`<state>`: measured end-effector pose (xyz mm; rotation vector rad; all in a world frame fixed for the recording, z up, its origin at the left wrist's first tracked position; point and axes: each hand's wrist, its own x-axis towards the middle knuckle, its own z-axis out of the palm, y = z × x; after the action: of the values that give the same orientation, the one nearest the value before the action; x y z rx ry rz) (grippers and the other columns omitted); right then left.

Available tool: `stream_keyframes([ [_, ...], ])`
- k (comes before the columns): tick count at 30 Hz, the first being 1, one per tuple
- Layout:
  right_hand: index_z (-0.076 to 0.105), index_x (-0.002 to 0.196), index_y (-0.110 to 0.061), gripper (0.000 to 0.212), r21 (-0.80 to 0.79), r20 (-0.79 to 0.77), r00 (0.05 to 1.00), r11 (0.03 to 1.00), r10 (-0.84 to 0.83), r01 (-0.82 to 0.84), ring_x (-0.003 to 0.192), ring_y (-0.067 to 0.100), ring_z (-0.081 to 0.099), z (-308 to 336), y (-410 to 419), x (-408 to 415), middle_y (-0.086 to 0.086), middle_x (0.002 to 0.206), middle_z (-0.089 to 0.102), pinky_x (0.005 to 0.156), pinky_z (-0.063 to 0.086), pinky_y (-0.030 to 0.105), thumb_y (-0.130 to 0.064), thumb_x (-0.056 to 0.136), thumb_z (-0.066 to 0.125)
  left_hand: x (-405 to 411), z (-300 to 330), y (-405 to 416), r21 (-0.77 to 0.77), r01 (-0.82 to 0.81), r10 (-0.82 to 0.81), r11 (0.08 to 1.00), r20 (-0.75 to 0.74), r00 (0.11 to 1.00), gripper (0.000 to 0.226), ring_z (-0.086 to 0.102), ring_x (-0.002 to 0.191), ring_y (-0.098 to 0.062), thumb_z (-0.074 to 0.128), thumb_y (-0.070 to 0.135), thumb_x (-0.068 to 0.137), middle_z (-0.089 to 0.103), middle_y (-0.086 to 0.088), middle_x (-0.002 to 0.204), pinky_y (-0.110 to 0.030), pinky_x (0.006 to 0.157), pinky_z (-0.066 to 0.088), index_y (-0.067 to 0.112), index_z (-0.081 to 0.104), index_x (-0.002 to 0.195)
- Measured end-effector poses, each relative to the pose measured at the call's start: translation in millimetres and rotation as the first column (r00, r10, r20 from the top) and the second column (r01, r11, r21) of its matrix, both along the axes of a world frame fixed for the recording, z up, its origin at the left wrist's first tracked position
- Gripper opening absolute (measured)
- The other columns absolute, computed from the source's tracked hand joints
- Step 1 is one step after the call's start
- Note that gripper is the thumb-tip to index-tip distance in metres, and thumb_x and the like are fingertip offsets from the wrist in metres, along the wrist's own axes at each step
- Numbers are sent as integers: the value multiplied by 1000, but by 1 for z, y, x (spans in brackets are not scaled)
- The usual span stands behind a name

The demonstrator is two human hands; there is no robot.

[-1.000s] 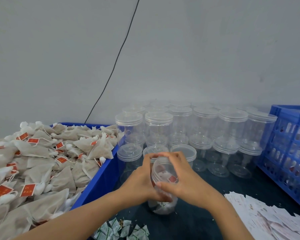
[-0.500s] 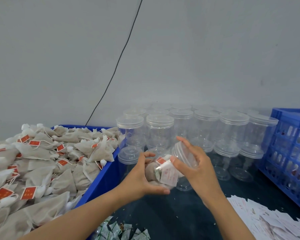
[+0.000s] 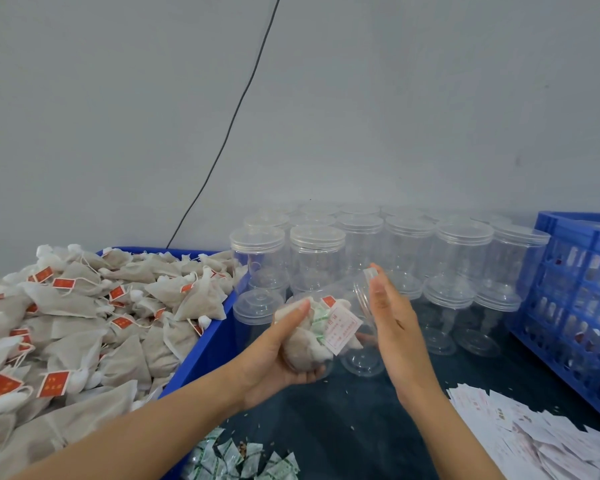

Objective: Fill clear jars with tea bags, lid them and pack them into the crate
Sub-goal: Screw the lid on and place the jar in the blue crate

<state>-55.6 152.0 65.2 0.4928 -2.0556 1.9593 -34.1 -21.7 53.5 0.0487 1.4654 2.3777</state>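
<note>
Near centre, the left hand (image 3: 274,355) grips a filled jar (image 3: 321,327) tipped on its side above the table, while the right hand (image 3: 392,317), fingers straight, presses flat against its lid (image 3: 362,299). Farther back stand empty lidded jars (image 3: 409,251), with the blue crate (image 3: 579,289) at far right.

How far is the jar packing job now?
Done: jars with contents sit in the blue crate. In hand: the left hand holds a filled jar tilted, while the right hand presses its lid. Left: many empty jars and heaped tea bags.
</note>
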Motion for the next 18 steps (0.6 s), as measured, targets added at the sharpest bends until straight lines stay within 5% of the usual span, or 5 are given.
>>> stream_keyframes([
  [2,35,142,-47,73,54,-46,999,998,-13,16,129,-7,38,-3,-2,0,-15,140,39,109,36,26,-77,75,30,-1,-1,-3,-23,-15,15,1000,29,999,60,70,88,-24,70,49,70,71,-15,112,-32,68,57,12,64,118],
  [4,36,135,-56,58,131,-99,995,991,7,6,113,-25,37,-3,-1,1,-17,129,44,92,27,-3,-78,82,30,-3,-1,-6,-65,21,-17,998,63,998,59,69,79,-24,65,57,72,71,-15,106,-26,58,51,11,73,107],
  [5,37,132,-59,52,167,-129,991,986,26,-4,109,-25,39,-2,-1,2,-16,123,46,85,26,-7,-77,83,33,-4,-1,-7,-84,43,-35,996,91,995,61,67,74,-25,62,62,73,70,-16,101,-24,52,48,10,76,102],
  [12,49,135,-41,49,277,-445,870,956,214,-94,117,17,49,-9,10,0,-5,119,46,100,41,22,-42,85,49,-7,-3,-16,-52,303,-266,951,354,896,73,61,58,-25,49,66,77,63,-18,90,-13,32,36,-2,72,93],
  [18,45,130,-54,46,279,-230,968,960,103,-36,111,-2,49,-12,9,-4,-12,116,47,87,37,5,-58,85,38,-7,-4,-10,-116,158,-117,981,302,946,68,61,67,-32,48,62,85,65,-22,95,-18,34,42,1,66,111],
])
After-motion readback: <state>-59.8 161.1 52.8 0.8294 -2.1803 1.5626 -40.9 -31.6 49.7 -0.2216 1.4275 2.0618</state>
